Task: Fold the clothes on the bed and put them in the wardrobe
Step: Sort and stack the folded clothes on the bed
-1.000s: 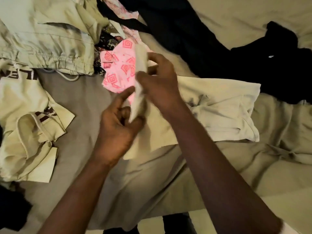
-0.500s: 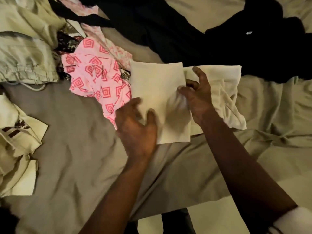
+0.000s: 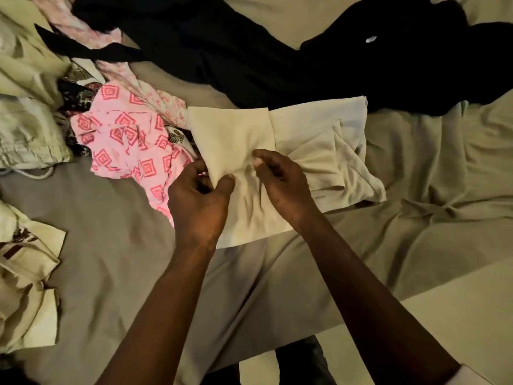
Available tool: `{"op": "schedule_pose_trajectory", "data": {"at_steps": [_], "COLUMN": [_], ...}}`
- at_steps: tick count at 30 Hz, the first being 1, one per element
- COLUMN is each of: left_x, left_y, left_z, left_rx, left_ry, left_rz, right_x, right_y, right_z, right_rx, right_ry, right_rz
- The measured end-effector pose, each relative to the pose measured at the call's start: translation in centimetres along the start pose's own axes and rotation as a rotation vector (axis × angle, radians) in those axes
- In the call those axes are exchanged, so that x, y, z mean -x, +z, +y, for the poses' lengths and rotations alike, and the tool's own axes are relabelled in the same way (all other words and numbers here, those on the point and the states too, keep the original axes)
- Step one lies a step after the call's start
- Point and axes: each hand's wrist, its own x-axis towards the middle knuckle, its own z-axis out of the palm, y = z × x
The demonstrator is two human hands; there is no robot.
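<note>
the small cream folded cloth (image 3: 238, 168) has been brought down onto the bed (image 3: 105, 245) within the last second: 1 second ago it was held upright as a narrow strip between both hands, half a second ago it had been laid open as a flat rectangle, and now it is lying flat with its right edge overlapping a larger cream garment (image 3: 327, 151). the left hand (image 3: 198, 201) has been shifted to the cloth's left edge, where that edge is pinched between thumb and curled fingers. the right hand (image 3: 280, 184) has been drawn in from the far right side to the middle of the cloth, its fingertips pressed together on a small gather of fabric, from which creases radiate. both hands are thus narrowly closed on the same piece.

the change is judged to mean that the laying-out is finished and a further fold, or a lift of the folded piece, is being prepared. the task is judged to be at an early stage: a pink cloth with red diamond print (image 3: 127, 143) lies just left of the folded piece, touching it; black garments (image 3: 277, 59) are spread across the top of the bed; and pale green clothing (image 3: 30, 134) is heaped at the left, all unfolded. no wardrobe is visible.
</note>
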Motion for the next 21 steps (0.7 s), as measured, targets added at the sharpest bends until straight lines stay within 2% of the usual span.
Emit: {"op": "schedule_pose_trajectory", "data": {"at_steps": [3, 7, 12, 16, 17, 21], "left_x": [2.7, 5.5, 7.6, 7.3, 6.9, 3.6], "left_y": [1.8, 6.7, 15.0, 18.3, 18.1, 16.3], "left_z": [2.5, 4.9, 6.6, 5.9, 5.6, 3.7], "left_rx": [0.055, 0.062, 0.044, -0.007, 0.017, 0.001], "left_ry": [0.100, 0.198, 0.241, 0.291, 0.294, 0.208], "left_rz": [-0.048, -0.118, -0.205, -0.447, -0.430, 0.013], "right_x": [0.2, 0.4, 0.3, -1.1, -1.4, -2.0], "right_y": [-2.6, -7.5, -13.7, -16.9, -17.3, -17.3], "right_z": [-1.6, -1.3, 0.8, 3.9, 4.3, 5.3], "right_rx": [-0.315, -0.586, -0.876, -0.666, -0.609, -0.055], "right_ry": [0.124, 0.215, 0.204, 0.166, 0.177, 0.119], "right_rz": [-0.141, -0.284, -0.223, -0.054, -0.015, 0.192]}}
